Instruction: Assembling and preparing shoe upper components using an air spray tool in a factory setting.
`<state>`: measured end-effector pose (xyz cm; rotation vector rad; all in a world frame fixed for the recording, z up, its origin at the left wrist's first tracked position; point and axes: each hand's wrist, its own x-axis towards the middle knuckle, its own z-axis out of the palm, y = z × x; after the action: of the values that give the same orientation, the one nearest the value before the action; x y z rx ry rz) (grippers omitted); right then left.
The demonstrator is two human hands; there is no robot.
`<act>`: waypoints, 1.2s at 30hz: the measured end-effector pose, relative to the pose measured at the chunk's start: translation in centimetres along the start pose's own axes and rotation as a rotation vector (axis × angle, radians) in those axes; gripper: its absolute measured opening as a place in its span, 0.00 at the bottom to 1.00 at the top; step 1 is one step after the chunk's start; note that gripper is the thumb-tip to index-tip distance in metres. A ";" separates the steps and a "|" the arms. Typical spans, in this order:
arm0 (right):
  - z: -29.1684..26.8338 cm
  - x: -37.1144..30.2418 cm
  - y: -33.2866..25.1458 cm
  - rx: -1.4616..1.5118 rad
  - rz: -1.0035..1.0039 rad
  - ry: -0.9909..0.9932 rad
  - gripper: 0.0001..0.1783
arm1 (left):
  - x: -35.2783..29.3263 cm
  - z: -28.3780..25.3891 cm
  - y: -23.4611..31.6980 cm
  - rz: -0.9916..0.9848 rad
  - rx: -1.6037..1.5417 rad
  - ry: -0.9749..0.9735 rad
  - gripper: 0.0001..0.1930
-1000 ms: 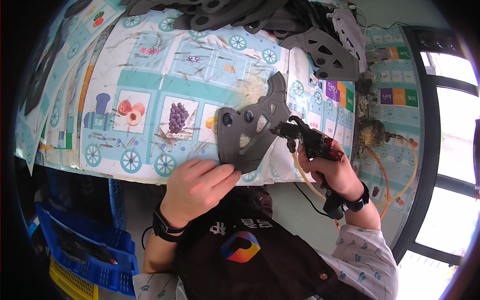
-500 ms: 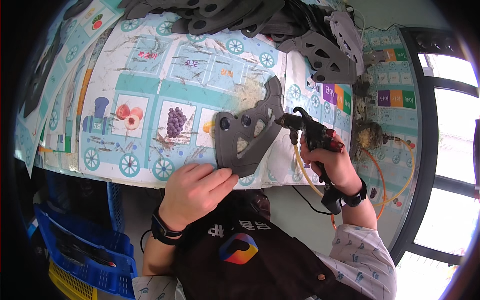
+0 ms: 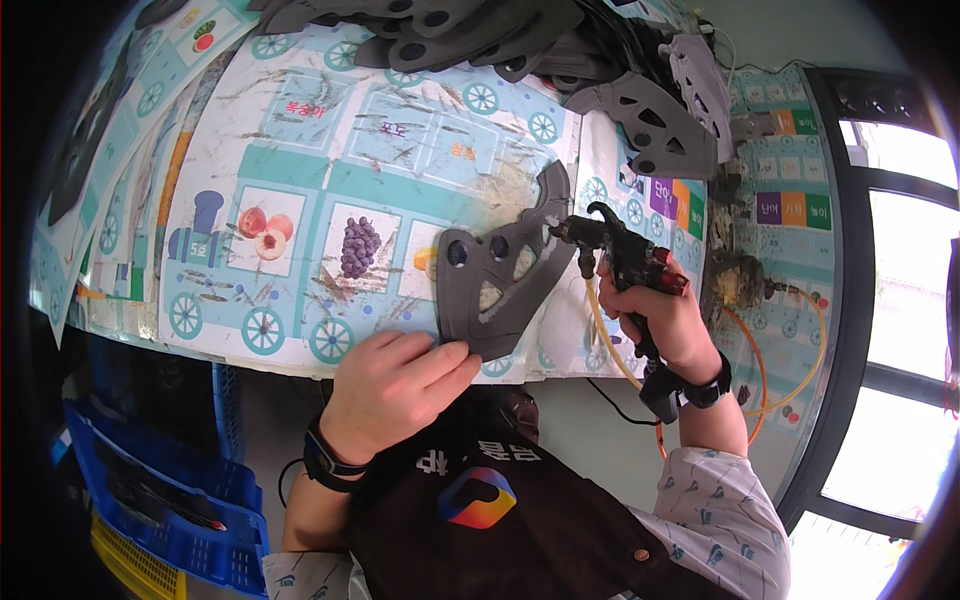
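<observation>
A dark grey, curved flat piece [image 3: 462, 305] with triangular cut-outs and round dark spots lies near the table's front edge. My left hand [image 3: 395, 388] has its fingers closed on the piece's near lower corner. In my right hand [image 3: 672, 318] is a black spray gun [image 3: 628, 258] with red knobs, its handle wrapped by the fingers. The gun's nozzle points left, right beside the upper right edge of the grey piece. A yellowish hose [image 3: 602, 325] runs down from the gun. Whether any spray comes out cannot be made out.
A heap of similar grey pieces [image 3: 470, 35] lies along the table's far side, with another piece [image 3: 645, 125] at far right. Printed sheets [image 3: 280, 185] with dark smears cover the table. Blue crates [image 3: 165, 500] and a yellow crate [image 3: 130, 560] stand lower left. An orange hose [image 3: 762, 370] hangs at right.
The spray gun has moved slightly away from me along the grey piece's right edge. My left hand keeps its hold on the corner. The whole view has shifted a little.
</observation>
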<state>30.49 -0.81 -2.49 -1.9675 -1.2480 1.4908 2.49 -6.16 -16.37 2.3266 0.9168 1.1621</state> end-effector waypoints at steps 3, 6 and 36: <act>0.4 0.1 -0.4 -0.014 0.014 -0.006 0.14 | -0.1 0.0 0.0 -0.005 0.001 -0.004 0.10; 0.2 -0.1 0.0 -0.036 -0.001 -0.034 0.12 | 0.0 -0.1 0.1 -0.002 0.002 -0.004 0.10; 1.3 -0.8 0.0 0.041 0.054 -0.138 0.17 | -0.3 -0.1 0.0 0.006 0.014 -0.019 0.10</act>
<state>29.23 -1.74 -2.47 -1.9142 -1.2177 1.6906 2.26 -6.34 -16.44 2.3486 0.9152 1.1374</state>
